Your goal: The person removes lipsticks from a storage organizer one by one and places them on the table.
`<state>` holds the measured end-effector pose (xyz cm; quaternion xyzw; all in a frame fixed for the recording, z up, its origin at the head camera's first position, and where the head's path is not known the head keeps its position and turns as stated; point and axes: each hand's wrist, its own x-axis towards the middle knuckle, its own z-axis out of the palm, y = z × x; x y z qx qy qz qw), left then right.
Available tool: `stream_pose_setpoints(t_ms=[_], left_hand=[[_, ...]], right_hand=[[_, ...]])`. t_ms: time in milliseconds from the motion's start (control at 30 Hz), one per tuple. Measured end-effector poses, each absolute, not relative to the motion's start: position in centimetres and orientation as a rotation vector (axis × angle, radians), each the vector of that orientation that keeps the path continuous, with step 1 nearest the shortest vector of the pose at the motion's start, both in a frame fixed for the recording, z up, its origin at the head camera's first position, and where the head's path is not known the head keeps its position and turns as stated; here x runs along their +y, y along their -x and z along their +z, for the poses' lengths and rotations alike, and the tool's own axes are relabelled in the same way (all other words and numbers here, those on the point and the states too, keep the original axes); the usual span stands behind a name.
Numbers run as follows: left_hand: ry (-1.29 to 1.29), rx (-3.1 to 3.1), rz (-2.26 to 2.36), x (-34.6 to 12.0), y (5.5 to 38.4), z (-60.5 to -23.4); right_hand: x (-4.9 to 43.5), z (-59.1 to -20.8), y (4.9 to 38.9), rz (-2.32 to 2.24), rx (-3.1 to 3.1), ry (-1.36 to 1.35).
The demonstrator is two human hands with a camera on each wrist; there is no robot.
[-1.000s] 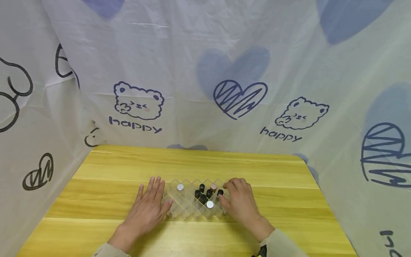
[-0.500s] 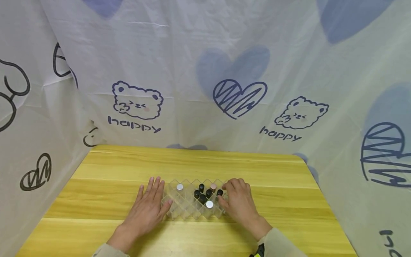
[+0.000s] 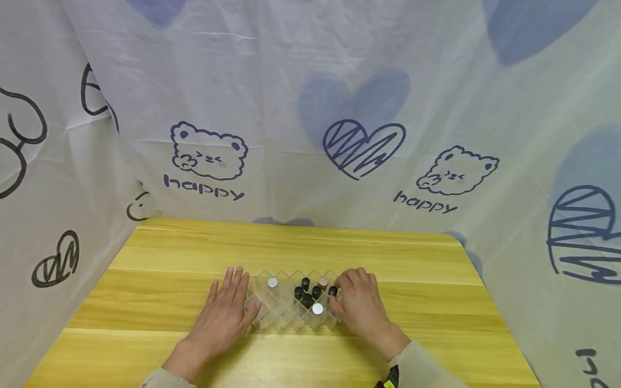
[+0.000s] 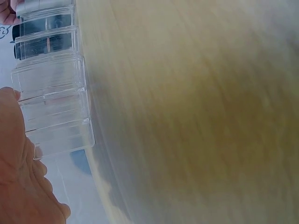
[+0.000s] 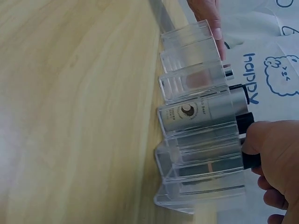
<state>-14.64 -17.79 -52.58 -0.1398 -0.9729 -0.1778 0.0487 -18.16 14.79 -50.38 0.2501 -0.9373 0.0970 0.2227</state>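
Observation:
A clear plastic organizer (image 3: 281, 312) with diamond-shaped slots lies across the table in front of me. Several upright cosmetic tubes stand in it, mostly black-capped and toward the right. My left hand (image 3: 220, 318) lies with straight fingers beside its left end, thumb at the rim. At the right end, my right hand (image 3: 364, 307) has curled fingers, with thumb and fingertips about a black-capped tube (image 3: 332, 291). The thumb partly covers that black cap (image 5: 252, 161) in the right wrist view. A labelled silver tube (image 5: 201, 111) stands in a slot close by.
The yellow wood-grain table (image 3: 291, 248) reaches back to a white printed cloth (image 3: 286, 161), which also hangs at both sides. One white-topped tube (image 3: 273, 282) stands alone in the organizer's left half. A pink-capped tube (image 3: 323, 282) is near the right hand.

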Motion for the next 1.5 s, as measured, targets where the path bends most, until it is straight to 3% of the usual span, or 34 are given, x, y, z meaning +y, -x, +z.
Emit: stream_pose_setpoints(t_ms=[267, 600, 1500], left_hand=[[0.426, -2.967, -0.541, -17.8, 14.7, -52.6], [0.424, -2.962, -0.549, -17.8, 14.7, -52.8], [0.436, -2.974, -0.53, -17.7, 14.7, -52.4]], right_hand=[[15.2, -49.6, 19.2, 0.064, -2.552, -0.871], [15.2, -49.0, 19.5, 0.048, -2.521, -0.899], [18.1, -41.9, 20.7, 0.143, -2.582, -0.759]])
